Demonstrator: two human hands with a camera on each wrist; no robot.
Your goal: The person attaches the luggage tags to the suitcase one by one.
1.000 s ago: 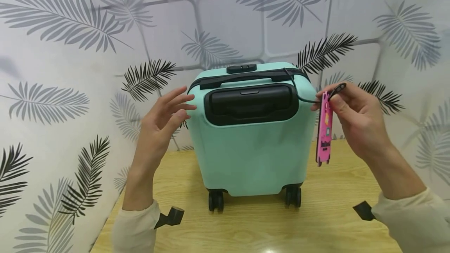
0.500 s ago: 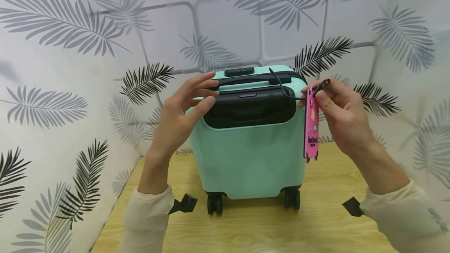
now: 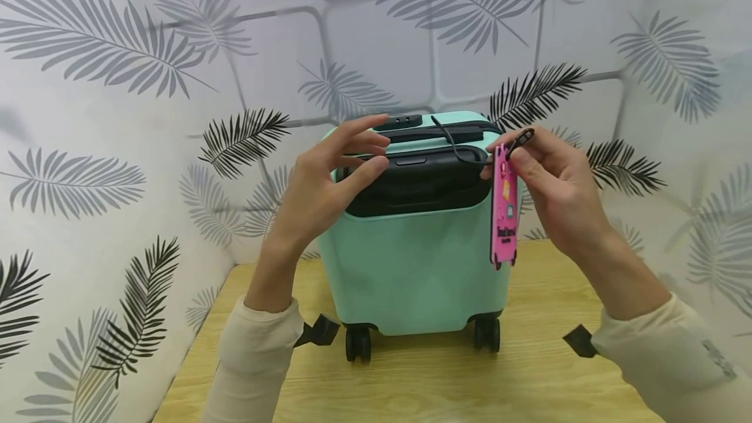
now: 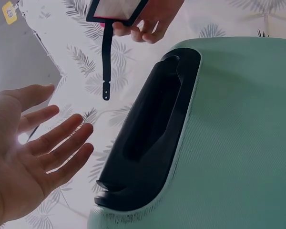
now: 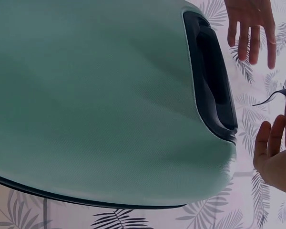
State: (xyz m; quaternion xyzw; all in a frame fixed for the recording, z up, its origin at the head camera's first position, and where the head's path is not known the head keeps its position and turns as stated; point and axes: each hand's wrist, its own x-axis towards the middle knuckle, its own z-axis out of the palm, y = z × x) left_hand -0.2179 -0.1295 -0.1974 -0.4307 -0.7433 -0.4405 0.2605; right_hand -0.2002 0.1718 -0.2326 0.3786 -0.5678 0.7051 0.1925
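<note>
A mint-green suitcase (image 3: 411, 273) stands upright on its wheels, with a black carry handle (image 3: 435, 132) across its top. Between thumb and fingers, my right hand (image 3: 558, 194) pinches a pink luggage tag (image 3: 504, 214) near its upper end. From the tag a black strap (image 3: 455, 145) reaches left, its tip in front of the carry handle in the head view. In the left wrist view the strap (image 4: 106, 62) hangs free, with small holes near its end. My left hand (image 3: 323, 181), holding nothing, hovers over the suitcase's top left with fingers spread.
A black telescopic handle housing (image 3: 420, 185) is set into the suitcase's upper side. Wood-grain table surface (image 3: 411, 384) shows in front and to both sides. A leaf-patterned wall (image 3: 382, 31) rises close behind. Small black cameras (image 3: 320, 330) are strapped on both wrists.
My left hand has moved right, from beside the suitcase to over its top left. My right hand has carried the luggage tag left, bringing the strap farther across the carry handle.
</note>
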